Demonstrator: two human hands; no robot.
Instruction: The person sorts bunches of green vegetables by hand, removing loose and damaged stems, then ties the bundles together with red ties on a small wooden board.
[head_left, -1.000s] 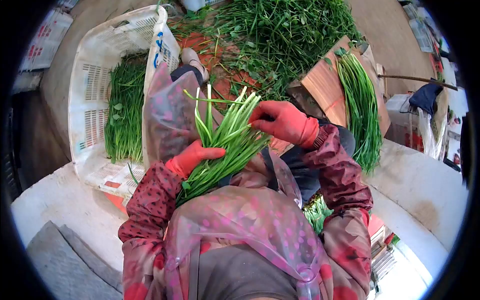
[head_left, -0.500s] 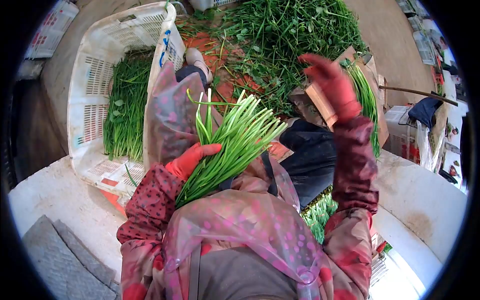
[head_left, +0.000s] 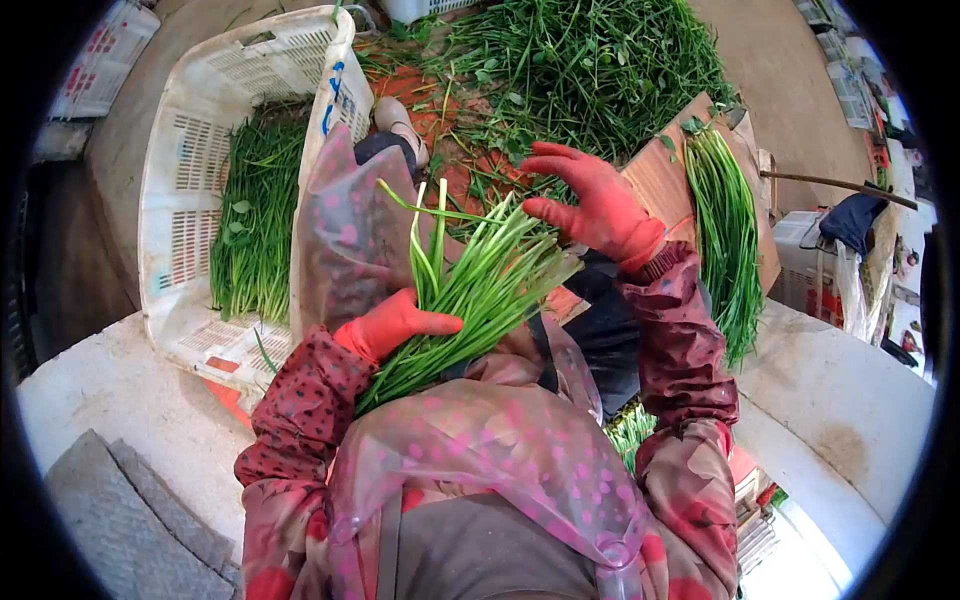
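A bunch of garlic chives (head_left: 465, 300) lies across my lap, its pale ends fanned toward the upper right. My left hand (head_left: 398, 328), in a red glove, is closed around its lower part with the thumb on top. One longer, bent stalk sticks out at the upper left of the bunch. Just beyond the pale ends is my right hand (head_left: 598, 205), also red-gloved, its fingers spread and curved with nothing visible in them. A second bundle of chives (head_left: 722, 240) rests on a cardboard sheet (head_left: 655, 190) to the right of that hand.
On the left stands a white plastic crate (head_left: 165, 250) with long green chives (head_left: 260, 220) inside. A large heap of loose greens (head_left: 600, 80) covers the floor ahead. A thin stick (head_left: 835, 185) juts out at the right, above a white crate (head_left: 800, 255).
My right hand has come left and slightly down from beside the cardboard toward the bunch's pale ends. My left hand keeps its hold, having shifted slightly right.
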